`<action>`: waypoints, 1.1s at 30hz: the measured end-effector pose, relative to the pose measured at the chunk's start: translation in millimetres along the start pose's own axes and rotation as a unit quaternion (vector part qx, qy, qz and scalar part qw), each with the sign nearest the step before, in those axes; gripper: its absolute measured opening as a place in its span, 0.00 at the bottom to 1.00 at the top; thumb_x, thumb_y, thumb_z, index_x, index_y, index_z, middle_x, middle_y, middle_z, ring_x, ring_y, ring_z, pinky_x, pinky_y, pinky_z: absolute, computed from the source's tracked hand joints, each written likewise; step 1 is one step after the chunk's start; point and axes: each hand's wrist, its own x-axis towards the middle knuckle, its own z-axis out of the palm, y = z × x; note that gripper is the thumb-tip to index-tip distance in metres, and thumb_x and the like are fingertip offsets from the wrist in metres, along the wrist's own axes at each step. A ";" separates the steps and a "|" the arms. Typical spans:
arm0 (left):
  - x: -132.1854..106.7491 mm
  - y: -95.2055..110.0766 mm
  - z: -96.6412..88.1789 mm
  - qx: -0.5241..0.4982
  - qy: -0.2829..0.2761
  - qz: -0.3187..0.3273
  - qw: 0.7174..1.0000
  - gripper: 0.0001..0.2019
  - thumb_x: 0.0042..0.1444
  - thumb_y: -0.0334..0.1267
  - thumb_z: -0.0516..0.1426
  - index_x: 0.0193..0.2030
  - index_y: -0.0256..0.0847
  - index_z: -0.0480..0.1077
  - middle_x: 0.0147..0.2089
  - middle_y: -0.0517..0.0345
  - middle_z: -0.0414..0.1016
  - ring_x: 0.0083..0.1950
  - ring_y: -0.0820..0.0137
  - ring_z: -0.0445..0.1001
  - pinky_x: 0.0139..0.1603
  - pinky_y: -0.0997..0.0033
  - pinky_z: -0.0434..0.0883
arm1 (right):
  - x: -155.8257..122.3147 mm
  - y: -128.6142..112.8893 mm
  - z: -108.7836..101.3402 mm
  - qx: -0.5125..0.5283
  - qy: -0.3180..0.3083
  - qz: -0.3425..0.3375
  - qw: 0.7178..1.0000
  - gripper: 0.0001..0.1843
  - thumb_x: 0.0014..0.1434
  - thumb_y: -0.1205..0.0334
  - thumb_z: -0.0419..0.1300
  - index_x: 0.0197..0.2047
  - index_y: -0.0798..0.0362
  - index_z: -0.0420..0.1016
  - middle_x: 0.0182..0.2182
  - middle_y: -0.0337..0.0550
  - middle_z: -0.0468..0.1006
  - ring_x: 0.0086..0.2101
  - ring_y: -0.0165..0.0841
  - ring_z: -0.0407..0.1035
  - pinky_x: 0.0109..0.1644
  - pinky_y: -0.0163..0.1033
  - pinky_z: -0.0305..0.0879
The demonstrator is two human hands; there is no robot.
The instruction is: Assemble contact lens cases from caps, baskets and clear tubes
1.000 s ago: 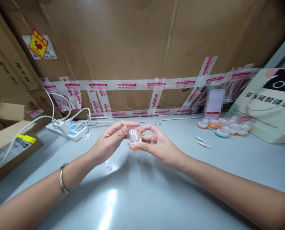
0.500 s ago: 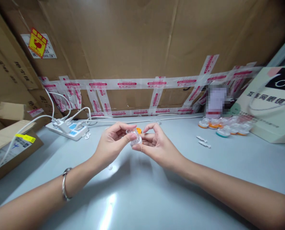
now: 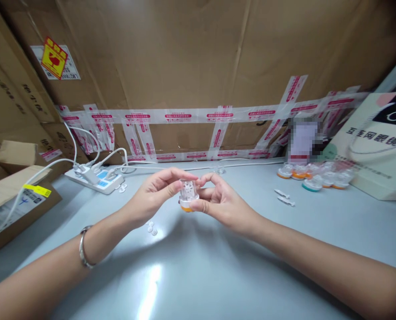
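Above the middle of the table I hold a small clear plastic container (image 3: 189, 192) with a white collar and an orange base, upright, the base at the bottom. My left hand (image 3: 157, 192) pinches its upper left side between thumb and fingers. My right hand (image 3: 222, 200) grips the lower right side, the thumb on the white collar and the index finger curled near the top. White parts show inside the clear wall. Several small white discs (image 3: 152, 229) lie on the table below my left hand.
A white power strip (image 3: 98, 178) with plugs and cables sits at the left, near an opened cardboard box (image 3: 24, 200). Right: two white tweezer-like pieces (image 3: 284, 198), several similar clear containers (image 3: 313, 183) and a pale printed box (image 3: 374, 155). A large taped carton (image 3: 184, 58) stands behind.
The container has turned from tilted to upright, its orange base now underneath instead of at the far side. My right index finger has come in close to its top.
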 end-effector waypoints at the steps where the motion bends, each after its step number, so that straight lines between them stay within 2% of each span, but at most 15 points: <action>1: -0.1 0.2 -0.3 -0.017 -0.011 -0.006 1.000 0.08 0.58 0.40 0.55 0.42 0.46 0.73 0.43 0.56 0.75 0.45 0.66 0.72 0.45 0.67 0.67 | 0.4 -0.3 -0.7 0.007 -0.007 0.003 1.000 0.24 0.46 0.58 0.66 0.35 0.48 0.51 0.25 0.31 0.75 0.31 0.29 0.73 0.43 0.42 0.65; 4: -0.5 1.9 0.9 -0.058 -0.022 -0.021 0.998 0.08 0.58 0.39 0.54 0.42 0.45 0.72 0.43 0.56 0.75 0.45 0.66 0.71 0.46 0.67 0.66 | 1.4 -1.1 -2.7 0.008 -0.015 0.008 1.000 0.25 0.46 0.56 0.67 0.36 0.48 0.52 0.24 0.30 0.76 0.32 0.29 0.74 0.46 0.43 0.65; 7: -0.4 3.3 3.9 -0.094 -0.016 -0.040 0.995 0.10 0.58 0.39 0.53 0.45 0.44 0.72 0.48 0.54 0.72 0.48 0.64 0.69 0.47 0.65 0.65 | 2.4 -1.4 -4.5 -0.003 -0.013 0.002 1.000 0.25 0.47 0.54 0.66 0.36 0.47 0.51 0.25 0.32 0.77 0.33 0.31 0.75 0.48 0.46 0.64; 11: 0.5 0.7 7.1 -0.111 0.035 -0.042 0.992 0.15 0.58 0.46 0.53 0.50 0.47 0.68 0.56 0.53 0.66 0.51 0.62 0.66 0.46 0.65 0.65 | 4.4 -0.8 -6.6 0.000 -0.006 -0.003 1.000 0.25 0.47 0.52 0.65 0.36 0.47 0.51 0.27 0.34 0.79 0.35 0.32 0.75 0.50 0.47 0.62; 14: 1.5 -4.0 7.9 -0.089 0.081 -0.036 0.992 0.17 0.56 0.52 0.52 0.48 0.45 0.68 0.55 0.53 0.64 0.53 0.61 0.64 0.46 0.65 0.64 | 5.2 0.3 -7.7 -0.001 -0.001 0.002 1.000 0.25 0.47 0.51 0.65 0.36 0.47 0.51 0.28 0.35 0.79 0.34 0.33 0.75 0.51 0.48 0.61; 16: 1.8 -6.9 7.9 -0.059 0.091 -0.044 0.993 0.19 0.54 0.53 0.54 0.47 0.44 0.68 0.54 0.52 0.65 0.52 0.61 0.64 0.46 0.65 0.64 | 5.1 1.0 -8.0 -0.002 -0.002 0.004 1.000 0.25 0.47 0.50 0.65 0.36 0.48 0.52 0.28 0.37 0.79 0.35 0.33 0.75 0.52 0.48 0.60; 21: 2.7 -10.3 3.7 0.007 0.095 -0.062 0.994 0.19 0.50 0.46 0.60 0.48 0.44 0.65 0.54 0.52 0.65 0.50 0.63 0.66 0.45 0.65 0.65 | 4.8 1.1 -8.6 -0.005 -0.018 0.002 1.000 0.25 0.46 0.50 0.65 0.37 0.48 0.52 0.30 0.38 0.79 0.36 0.33 0.75 0.52 0.48 0.61; 25: 4.2 -12.1 -2.1 -0.003 0.111 -0.057 0.992 0.13 0.55 0.42 0.56 0.47 0.44 0.66 0.53 0.53 0.65 0.53 0.63 0.65 0.50 0.63 0.62 | 4.5 0.1 -7.9 -0.016 -0.006 0.006 1.000 0.26 0.46 0.51 0.66 0.39 0.47 0.53 0.31 0.38 0.79 0.37 0.34 0.74 0.52 0.49 0.60; 29: 4.9 -13.2 -4.4 -0.014 0.127 -0.055 0.990 0.11 0.57 0.42 0.54 0.46 0.43 0.67 0.52 0.53 0.67 0.53 0.62 0.65 0.50 0.61 0.62 | 6.2 -2.5 -7.0 -0.039 0.018 0.013 0.999 0.28 0.47 0.54 0.66 0.46 0.47 0.55 0.36 0.40 0.78 0.40 0.33 0.72 0.53 0.49 0.60; 33: 4.5 -13.0 -8.3 0.010 0.157 -0.034 0.987 0.10 0.57 0.41 0.54 0.45 0.42 0.68 0.49 0.53 0.69 0.53 0.63 0.65 0.50 0.64 0.62 | 10.2 -7.0 -16.1 -0.091 0.056 -0.008 0.994 0.24 0.48 0.54 0.64 0.47 0.50 0.64 0.42 0.44 0.74 0.43 0.34 0.70 0.54 0.47 0.60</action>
